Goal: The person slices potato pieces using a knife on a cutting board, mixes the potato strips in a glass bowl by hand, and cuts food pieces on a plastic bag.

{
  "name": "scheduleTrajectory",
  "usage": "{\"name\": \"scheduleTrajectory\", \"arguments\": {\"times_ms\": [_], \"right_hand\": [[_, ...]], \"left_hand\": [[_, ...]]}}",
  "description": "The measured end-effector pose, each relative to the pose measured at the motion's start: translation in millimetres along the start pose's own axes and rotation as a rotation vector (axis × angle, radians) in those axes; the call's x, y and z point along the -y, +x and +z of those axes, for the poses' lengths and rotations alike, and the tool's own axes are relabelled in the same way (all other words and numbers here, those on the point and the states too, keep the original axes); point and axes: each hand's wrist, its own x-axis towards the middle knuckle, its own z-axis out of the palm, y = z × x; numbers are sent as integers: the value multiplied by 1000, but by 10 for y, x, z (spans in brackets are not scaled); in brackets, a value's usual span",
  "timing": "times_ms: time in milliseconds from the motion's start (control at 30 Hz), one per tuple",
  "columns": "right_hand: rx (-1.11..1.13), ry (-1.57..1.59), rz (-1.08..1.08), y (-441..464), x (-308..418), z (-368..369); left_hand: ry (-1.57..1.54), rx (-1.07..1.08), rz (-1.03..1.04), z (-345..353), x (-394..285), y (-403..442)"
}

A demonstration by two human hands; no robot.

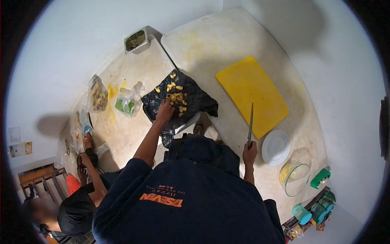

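My left hand (164, 112) reaches onto a black plastic bag (197, 95) spread over the table edge, its fingers at a heap of yellowish pieces (177, 97). Whether those fingers hold a piece is too small to tell. In my right hand (250, 152) is the handle of a long knife (251, 122), its blade pointing away from me over the left edge of a yellow cutting board (254, 93). Just right of that hand lies a white plate (276, 147). A glass bowl (295, 179) with something yellow inside stands nearer the right end.
A metal container (137, 42) with dark green contents stands at the back. Clear bags (97, 95) and a bag with something green (126, 103) lie left. A co-worker (77, 207) is at the lower left. A green object (321, 179) sits at the right edge.
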Motion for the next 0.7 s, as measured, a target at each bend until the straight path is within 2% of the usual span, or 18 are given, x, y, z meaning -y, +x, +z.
{"name": "scheduleTrajectory", "arguments": {"times_ms": [167,400,567,700], "right_hand": [[38,-4,72,-124,187,-73],[26,-81,153,-273,8,-25],[32,-76,269,-384,35,35],[5,-72,210,-392,73,123]], "left_hand": [[52,-15,52,-47,73,523],[168,28,11,74,143,938],[70,-36,54,218,257,970],[-70,41,158,136,230,995]]}}
